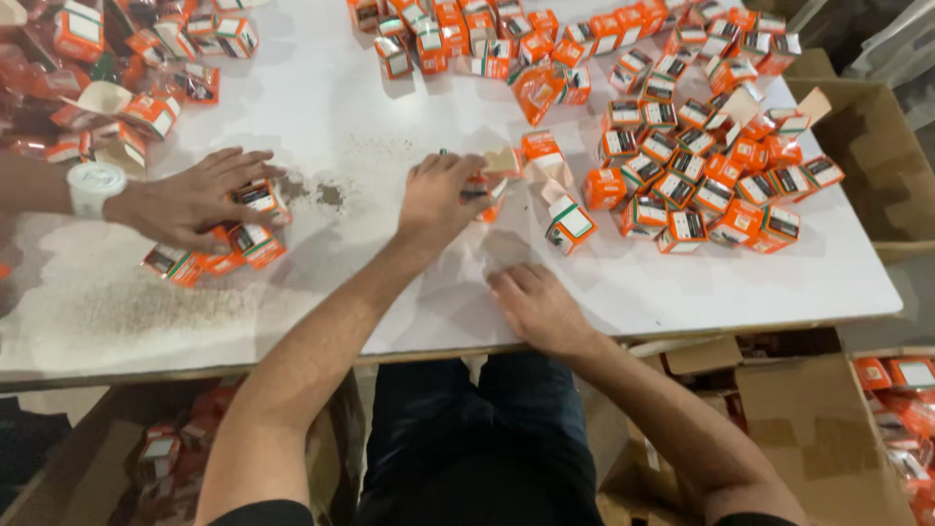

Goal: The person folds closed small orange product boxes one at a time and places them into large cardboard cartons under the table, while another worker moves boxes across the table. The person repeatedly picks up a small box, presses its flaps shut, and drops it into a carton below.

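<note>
Head view looks down on a white table (321,97) strewn with small orange cartons. Left hand (438,195) lies knuckles up near the table's middle, its fingers curled together over a small orange box (484,191) with an open tan flap (504,162); only an edge of that box shows past the fingertips. Right hand (534,307) rests flat on the table nearer the front edge than the box, fingers loosely together and bent slightly, holding nothing that can be seen.

Just beyond the held box stands another orange carton (541,146), and to its right a tilted carton with a white, green-edged label (571,224) lies on its side. Further right of the held box spreads a dense cluster of cartons (711,170), each a small orange cube with a white rectangular label face, some lids up. Beyond the held box, along the table's far edge, runs a second row of orange cartons (487,34).

Well to the left of the held box, another person's hand (195,200), with a white wristwatch (94,185), presses spread fingers on a few flattened orange packages (229,244). Past it, the far left corner holds a heap of opened cartons (107,78). Brown cardboard boxes (808,429) sit below the table's front edge, one at the right showing more orange packs (901,390).
</note>
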Action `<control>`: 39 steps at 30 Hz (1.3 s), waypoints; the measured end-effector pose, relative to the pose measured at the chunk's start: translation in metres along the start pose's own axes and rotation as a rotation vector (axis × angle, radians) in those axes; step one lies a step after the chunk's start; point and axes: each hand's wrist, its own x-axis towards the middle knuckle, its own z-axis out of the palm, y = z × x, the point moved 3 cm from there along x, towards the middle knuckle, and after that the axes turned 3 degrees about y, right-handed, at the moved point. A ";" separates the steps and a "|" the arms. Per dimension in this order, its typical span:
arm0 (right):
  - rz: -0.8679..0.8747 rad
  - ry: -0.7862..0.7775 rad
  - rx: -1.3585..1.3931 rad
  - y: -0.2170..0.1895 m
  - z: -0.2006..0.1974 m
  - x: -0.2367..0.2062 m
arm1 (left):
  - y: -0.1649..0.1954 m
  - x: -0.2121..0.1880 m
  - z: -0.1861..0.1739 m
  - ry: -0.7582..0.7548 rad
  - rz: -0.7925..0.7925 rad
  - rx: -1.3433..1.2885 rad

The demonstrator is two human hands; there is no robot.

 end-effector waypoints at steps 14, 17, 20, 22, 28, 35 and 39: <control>0.551 0.218 0.402 0.001 -0.035 0.006 | 0.080 -0.076 -0.102 -0.182 0.486 0.137; 0.379 0.119 0.347 -0.019 -0.041 0.016 | 0.092 -0.089 -0.111 -0.307 0.462 0.029; 0.365 -0.003 0.273 -0.031 -0.030 0.013 | 0.101 -0.104 -0.107 -0.263 0.497 0.040; 0.336 0.011 0.124 -0.036 -0.019 0.009 | 0.103 -0.115 -0.098 -0.217 0.511 0.139; 0.456 0.425 0.038 -0.047 -0.034 -0.028 | 0.096 -0.142 -0.075 -0.234 0.335 0.083; 0.464 -0.083 0.428 -0.048 -0.063 -0.020 | 0.093 -0.148 -0.059 -0.108 0.367 0.128; 0.466 -0.276 0.494 -0.051 -0.054 -0.018 | 0.095 -0.155 -0.044 0.009 0.366 0.196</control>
